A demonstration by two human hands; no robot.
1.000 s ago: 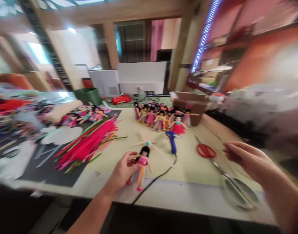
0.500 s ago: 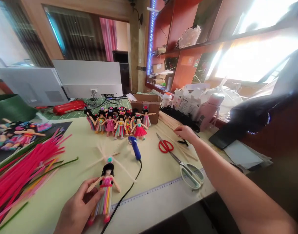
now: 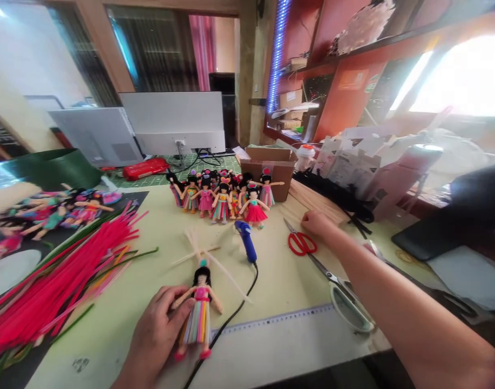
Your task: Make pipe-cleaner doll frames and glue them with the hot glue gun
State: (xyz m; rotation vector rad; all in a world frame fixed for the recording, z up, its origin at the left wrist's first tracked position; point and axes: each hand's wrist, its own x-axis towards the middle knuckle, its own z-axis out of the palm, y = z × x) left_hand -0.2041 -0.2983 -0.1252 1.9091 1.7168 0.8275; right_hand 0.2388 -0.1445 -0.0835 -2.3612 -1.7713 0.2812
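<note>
My left hand [image 3: 163, 319] is closed on a small doll [image 3: 198, 319] made of pipe cleaners, with black hair, a teal flower on its head and a striped skirt. Pale pipe cleaners [image 3: 231, 275] lie crossed just beyond its head. My right hand [image 3: 317, 222] reaches across the table with curled fingers, at the edge of a bundle of beige pipe cleaners [image 3: 318, 199]; its fingertips are hidden, so what they grip is unclear. Close to it lie red-handled scissors [image 3: 302, 243] and larger white-handled scissors [image 3: 348, 302], partly behind my forearm. A blue glue gun [image 3: 246, 241] rests mid-table.
Several finished dolls [image 3: 223, 200] stand before a cardboard box [image 3: 271, 165]. Pink pipe cleaners [image 3: 81, 265] are heaped at the left, near more dolls [image 3: 85, 208]. The glue gun's black cord [image 3: 235, 314] crosses a ruler strip [image 3: 271, 321]. Monitors [image 3: 172, 119] stand behind.
The view has turned left, so the scene sits further right. Against the table, my right hand has shifted slightly left and its fingers are more curled. My left hand still holds the doll.
</note>
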